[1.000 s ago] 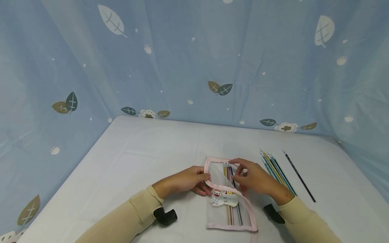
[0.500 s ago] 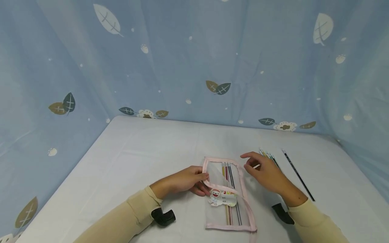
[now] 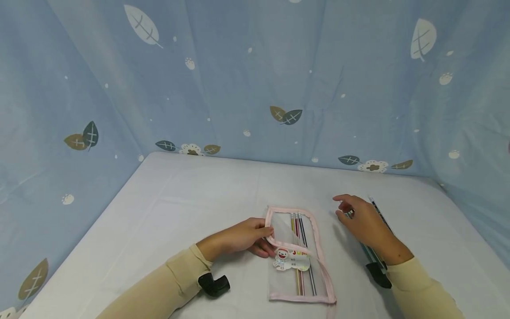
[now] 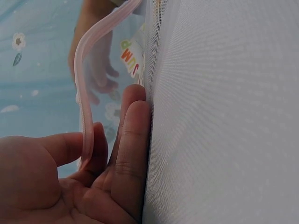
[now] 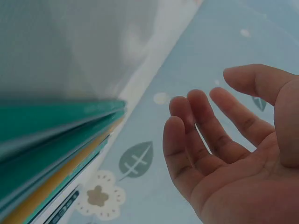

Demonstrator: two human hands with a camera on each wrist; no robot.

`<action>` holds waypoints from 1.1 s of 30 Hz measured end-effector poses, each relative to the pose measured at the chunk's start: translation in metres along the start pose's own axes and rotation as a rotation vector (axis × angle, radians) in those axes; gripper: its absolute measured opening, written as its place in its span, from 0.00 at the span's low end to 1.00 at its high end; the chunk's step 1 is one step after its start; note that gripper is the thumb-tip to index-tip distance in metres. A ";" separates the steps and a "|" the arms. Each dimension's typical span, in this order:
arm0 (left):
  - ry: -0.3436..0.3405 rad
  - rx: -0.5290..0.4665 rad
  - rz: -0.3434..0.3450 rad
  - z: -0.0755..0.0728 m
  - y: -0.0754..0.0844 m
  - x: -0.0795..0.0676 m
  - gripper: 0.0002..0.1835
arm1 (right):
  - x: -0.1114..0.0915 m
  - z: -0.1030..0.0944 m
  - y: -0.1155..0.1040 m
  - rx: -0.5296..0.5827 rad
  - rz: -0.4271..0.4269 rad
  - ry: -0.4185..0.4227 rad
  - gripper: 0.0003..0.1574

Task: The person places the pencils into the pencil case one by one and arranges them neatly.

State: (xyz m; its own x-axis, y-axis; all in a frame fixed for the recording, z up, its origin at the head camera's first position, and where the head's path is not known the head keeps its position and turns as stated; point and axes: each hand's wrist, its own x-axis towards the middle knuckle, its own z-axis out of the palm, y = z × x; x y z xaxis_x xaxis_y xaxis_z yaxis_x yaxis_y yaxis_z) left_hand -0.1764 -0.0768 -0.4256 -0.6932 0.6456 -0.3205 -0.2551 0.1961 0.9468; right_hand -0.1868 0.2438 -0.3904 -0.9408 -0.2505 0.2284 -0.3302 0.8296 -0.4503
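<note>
My left hand [image 3: 250, 237] pinches the pink edge of a clear pencil pouch [image 3: 279, 283] between thumb and finger. In the left wrist view, the pouch's pink trim [image 4: 83, 88] runs between thumb and index finger, and the other fingers lie against white mesh [image 4: 224, 112]. Several pencils [image 3: 299, 226] show inside the pouch, under a cartoon label [image 3: 291, 260]. My right hand [image 3: 364, 221] is above a bundle of pencils, its fingers loosely bent and holding nothing. The right wrist view shows green and yellow pencils [image 5: 60, 135] apart from the relaxed hand [image 5: 233, 154].
A single dark pencil [image 3: 380, 212] lies right of the bundle, partly hidden by my right hand. White cloth [image 3: 207, 190] covers the table. A blue leaf-patterned curtain [image 3: 239, 79] stands behind and at both sides.
My right hand has left the pouch, where its fingers were over the pencils, and moved right above the bundle. My left hand keeps its hold on the pouch edge.
</note>
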 end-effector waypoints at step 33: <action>-0.011 -0.002 -0.009 -0.001 0.002 0.001 0.17 | 0.004 -0.009 0.034 0.061 0.116 -0.237 0.31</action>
State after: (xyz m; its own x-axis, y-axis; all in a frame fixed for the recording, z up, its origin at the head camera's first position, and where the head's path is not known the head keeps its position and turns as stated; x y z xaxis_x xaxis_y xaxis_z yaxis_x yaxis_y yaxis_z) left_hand -0.1788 -0.0765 -0.4242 -0.6833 0.6518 -0.3290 -0.2632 0.2004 0.9437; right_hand -0.2009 0.2757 -0.3970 -0.9619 -0.2715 -0.0329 -0.2167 0.8299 -0.5141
